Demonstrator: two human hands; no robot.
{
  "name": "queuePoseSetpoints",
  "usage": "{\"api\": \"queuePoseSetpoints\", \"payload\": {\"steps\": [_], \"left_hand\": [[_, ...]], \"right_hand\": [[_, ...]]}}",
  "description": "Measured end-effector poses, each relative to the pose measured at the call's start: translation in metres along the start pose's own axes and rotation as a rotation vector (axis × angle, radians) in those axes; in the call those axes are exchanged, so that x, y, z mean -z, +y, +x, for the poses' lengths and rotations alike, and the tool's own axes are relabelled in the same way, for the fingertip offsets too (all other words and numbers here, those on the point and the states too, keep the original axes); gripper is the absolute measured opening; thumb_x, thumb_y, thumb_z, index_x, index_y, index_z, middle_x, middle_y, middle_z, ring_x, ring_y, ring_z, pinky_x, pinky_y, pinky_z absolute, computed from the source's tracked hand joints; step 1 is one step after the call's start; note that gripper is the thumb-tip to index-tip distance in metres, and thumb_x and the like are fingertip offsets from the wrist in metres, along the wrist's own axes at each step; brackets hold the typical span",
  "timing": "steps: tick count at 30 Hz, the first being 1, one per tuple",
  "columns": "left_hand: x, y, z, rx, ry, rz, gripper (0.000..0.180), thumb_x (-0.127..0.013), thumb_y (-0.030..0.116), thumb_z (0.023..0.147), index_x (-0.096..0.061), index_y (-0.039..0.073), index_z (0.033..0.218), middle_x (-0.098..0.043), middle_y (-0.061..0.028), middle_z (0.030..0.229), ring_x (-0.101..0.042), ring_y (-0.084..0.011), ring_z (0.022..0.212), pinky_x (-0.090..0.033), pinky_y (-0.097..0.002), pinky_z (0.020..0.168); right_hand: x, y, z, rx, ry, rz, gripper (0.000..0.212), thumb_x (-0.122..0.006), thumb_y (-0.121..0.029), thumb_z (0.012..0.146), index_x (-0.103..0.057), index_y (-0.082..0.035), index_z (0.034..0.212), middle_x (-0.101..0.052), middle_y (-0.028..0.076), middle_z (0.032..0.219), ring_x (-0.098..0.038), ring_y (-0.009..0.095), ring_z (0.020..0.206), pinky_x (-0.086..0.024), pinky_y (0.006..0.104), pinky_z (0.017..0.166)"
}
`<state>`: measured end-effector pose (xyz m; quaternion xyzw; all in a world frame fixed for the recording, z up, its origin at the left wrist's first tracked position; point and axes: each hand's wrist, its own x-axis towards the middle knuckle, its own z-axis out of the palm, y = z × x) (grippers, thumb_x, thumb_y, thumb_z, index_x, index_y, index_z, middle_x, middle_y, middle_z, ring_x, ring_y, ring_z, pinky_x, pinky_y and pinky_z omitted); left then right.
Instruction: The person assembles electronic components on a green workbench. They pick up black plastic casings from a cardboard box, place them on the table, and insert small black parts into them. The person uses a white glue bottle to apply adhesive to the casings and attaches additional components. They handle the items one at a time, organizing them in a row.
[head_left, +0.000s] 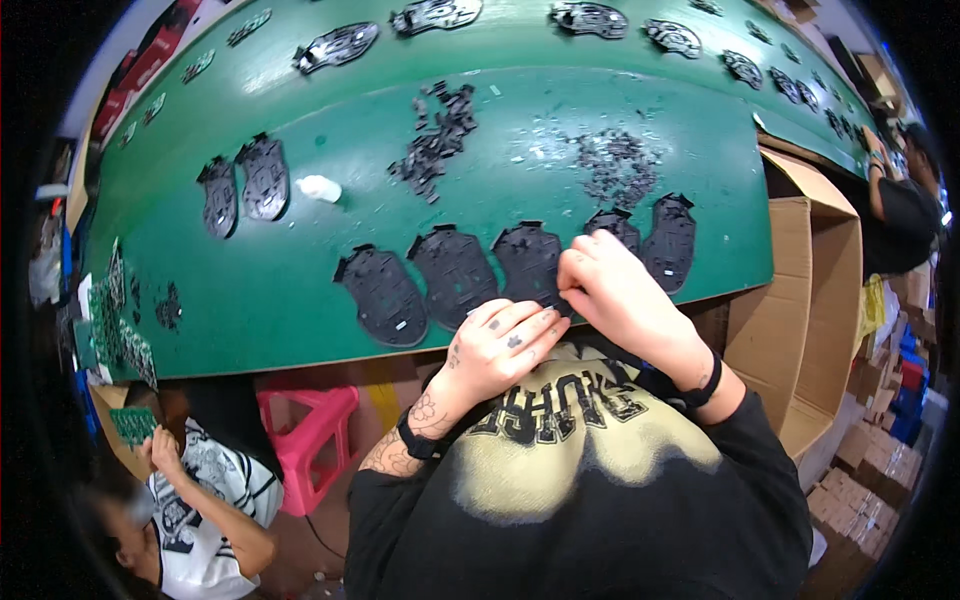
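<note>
Five black plastic mouse bases stand in a row along the table's near edge, among them the far-left one (382, 298), the second (453, 268) and the far-right one (670, 245). At the near end of the middle mouse base (525, 255) are both my hands. My left hand (503, 345) has its fingers closed together over that end. My right hand (605, 283) is closed in a pinch just beside the left fingertips; whatever its fingers hold is hidden. It also partly covers the fourth mouse base (612, 226).
On the green table (340, 130) lie a pile of black plastic pieces (440, 135), smaller black parts (615, 165), a white bottle (320, 188) and two more bases (264, 178). A cardboard box (790, 310) stands right, a pink stool (305, 440) left. A person holds a green circuit board (134, 425).
</note>
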<state>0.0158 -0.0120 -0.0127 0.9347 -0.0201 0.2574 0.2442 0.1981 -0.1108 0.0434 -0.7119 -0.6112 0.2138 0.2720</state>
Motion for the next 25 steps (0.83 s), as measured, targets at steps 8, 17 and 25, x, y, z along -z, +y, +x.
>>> {"api": "queuePoseSetpoints", "payload": {"steps": [8,17,25], "left_hand": [[0.002,0.001,0.002,0.0,-0.014,0.002,0.033,-0.065,0.013,0.073,-0.073,0.009,0.105,-0.067,-0.0012,0.105,-0.063,-0.0182,0.098,-0.052,-0.0352,0.084],[0.001,0.0,0.004,-0.02,0.044,-0.027,0.034,-0.073,0.007,0.067,-0.073,0.01,0.101,-0.068,-0.0006,0.099,-0.064,-0.0187,0.091,-0.052,-0.0349,0.076],[0.006,-0.003,-0.005,-0.08,0.073,-0.038,0.033,-0.073,0.008,0.069,-0.073,0.009,0.103,-0.068,-0.0019,0.103,-0.065,-0.0193,0.096,-0.054,-0.0371,0.083]], "right_hand": [[0.063,0.047,0.011,-0.091,0.264,-0.024,0.015,-0.073,-0.006,0.079,-0.072,-0.002,0.093,-0.068,0.011,0.086,-0.065,0.023,0.08,-0.051,0.0317,0.07],[0.085,0.131,0.016,-0.343,0.294,-0.042,0.015,-0.073,-0.005,0.08,-0.072,0.0,0.094,-0.067,0.007,0.091,-0.063,0.016,0.078,-0.05,0.0272,0.071],[0.09,0.101,0.02,-0.392,0.364,0.094,0.007,-0.067,-0.005,0.089,-0.069,-0.002,0.095,-0.07,0.008,0.101,-0.068,0.016,0.096,-0.051,0.0269,0.086]]}}
